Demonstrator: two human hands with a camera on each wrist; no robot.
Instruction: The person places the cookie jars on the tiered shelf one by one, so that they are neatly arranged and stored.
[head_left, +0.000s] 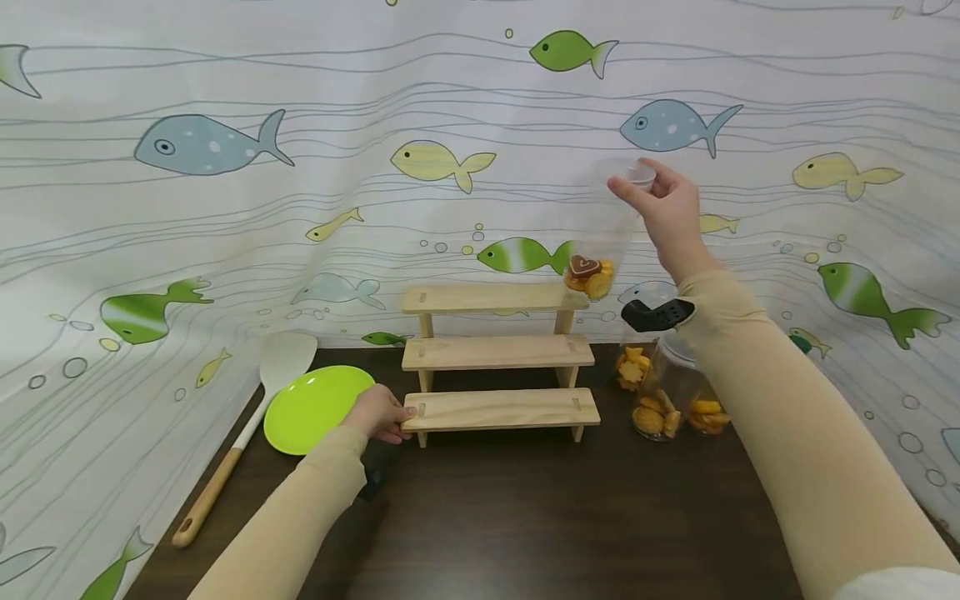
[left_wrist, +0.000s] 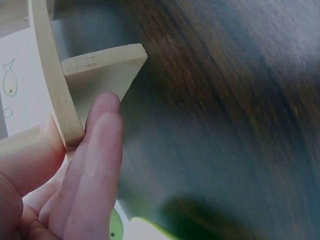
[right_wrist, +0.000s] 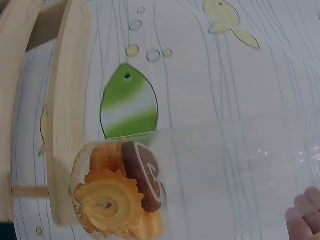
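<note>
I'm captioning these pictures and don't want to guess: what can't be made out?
Head: the top of the rightmost jar, behind the right sleeve.
Right wrist: the number of cookies, the nearer ones covering others.
Right wrist: most of the right hand, cut off lower right.
Left wrist: most of the wooden stand, beyond the edges.

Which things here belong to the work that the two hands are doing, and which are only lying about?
Part of the job:
jar of cookies, held by the right hand
shelf, gripped by the left hand
other jars, probably: they also hold cookies

Lying about, it seems:
plate
spatula
</note>
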